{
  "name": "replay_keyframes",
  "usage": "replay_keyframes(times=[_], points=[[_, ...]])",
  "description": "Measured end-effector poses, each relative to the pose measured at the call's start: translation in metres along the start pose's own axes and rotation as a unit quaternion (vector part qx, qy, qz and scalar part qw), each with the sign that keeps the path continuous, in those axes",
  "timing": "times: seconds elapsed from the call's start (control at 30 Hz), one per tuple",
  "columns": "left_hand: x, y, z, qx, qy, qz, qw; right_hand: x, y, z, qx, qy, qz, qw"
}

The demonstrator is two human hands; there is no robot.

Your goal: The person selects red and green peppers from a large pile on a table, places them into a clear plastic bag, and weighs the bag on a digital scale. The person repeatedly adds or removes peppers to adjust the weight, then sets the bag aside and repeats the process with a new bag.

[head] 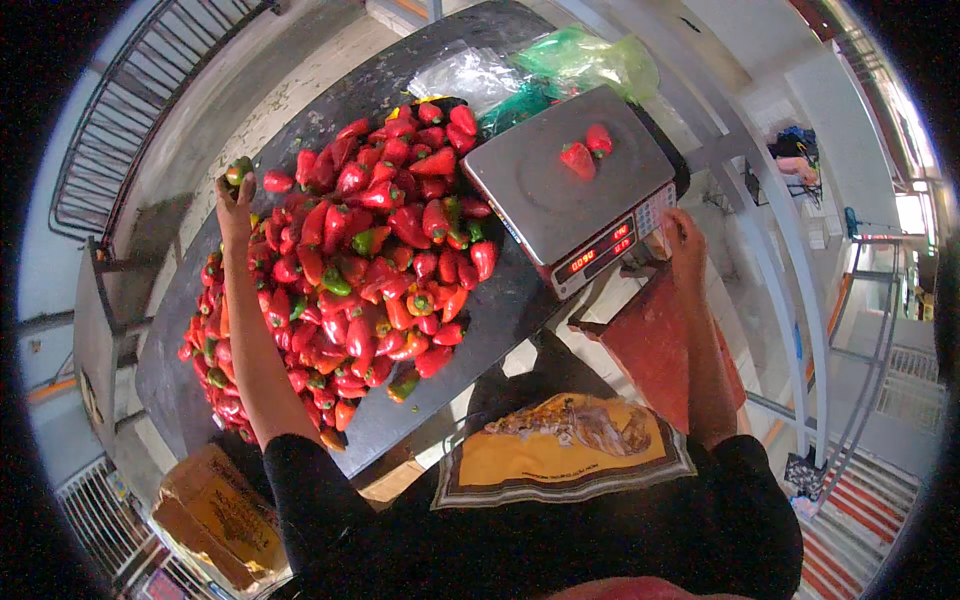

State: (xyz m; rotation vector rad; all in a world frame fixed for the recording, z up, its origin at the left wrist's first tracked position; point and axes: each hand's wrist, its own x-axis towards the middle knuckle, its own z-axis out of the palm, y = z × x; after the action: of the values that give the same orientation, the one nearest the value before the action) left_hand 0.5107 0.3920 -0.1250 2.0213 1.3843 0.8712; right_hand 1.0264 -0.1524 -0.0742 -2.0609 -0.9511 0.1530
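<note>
My left hand (235, 196) is raised past the far left side of a heap of mostly red peppers (360, 322), its fingers around a green and reddish pepper (239, 170). At the front right corner of a digital scale (525, 180), by its keypad, is my right hand (684, 236). Its fingers look bent, and I cannot tell whether they grip the scale's edge or anything else. Two red peppers, one in front (578, 160) and one behind (598, 140), lie close together on the metal weighing plate. Red digits glow on the scale's display (600, 247).
Heap and scale rest on a dark tabletop (480, 360). Clear and green plastic bags (585, 60) lie behind the scale. A cardboard box (217, 517) stands at the lower left, and a red board-like surface (660, 337) lies below my right forearm. Grey metal posts (780, 247) rise at the right.
</note>
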Motion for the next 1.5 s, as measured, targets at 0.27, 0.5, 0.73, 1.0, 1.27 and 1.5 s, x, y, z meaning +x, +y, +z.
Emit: replay_keyframes(times=[0.27, 0.5, 0.73, 1.0, 1.27, 1.5], points=[[-0.230, 0.198, 0.003, -0.275, -0.099, -0.134, 0.947, 0.104, -0.010, 0.034, 0.091, -0.034, -0.082, 0.992], [-0.394, 0.217, 0.134, 0.012, -0.214, -0.143, 0.966, 0.166, -0.001, 0.060, 0.085, -0.106, -0.125, 0.983], [-0.435, 0.235, 0.200, 0.262, -0.130, -0.005, 0.956, 0.201, -0.005, 0.095, 0.091, -0.136, -0.201, 0.966], [-0.424, 0.243, 0.217, 0.307, -0.005, -0.107, 0.946, 0.219, -0.018, 0.123, 0.106, -0.118, -0.226, 0.961], [-0.415, 0.283, 0.184, 0.129, -0.034, -0.088, 0.987, 0.287, -0.063, 0.222, -0.074, -0.051, -0.389, 0.917], [-0.359, 0.374, 0.108, -0.040, -0.088, -0.011, 0.995, 0.345, -0.040, 0.352, -0.132, -0.092, -0.259, 0.952]])
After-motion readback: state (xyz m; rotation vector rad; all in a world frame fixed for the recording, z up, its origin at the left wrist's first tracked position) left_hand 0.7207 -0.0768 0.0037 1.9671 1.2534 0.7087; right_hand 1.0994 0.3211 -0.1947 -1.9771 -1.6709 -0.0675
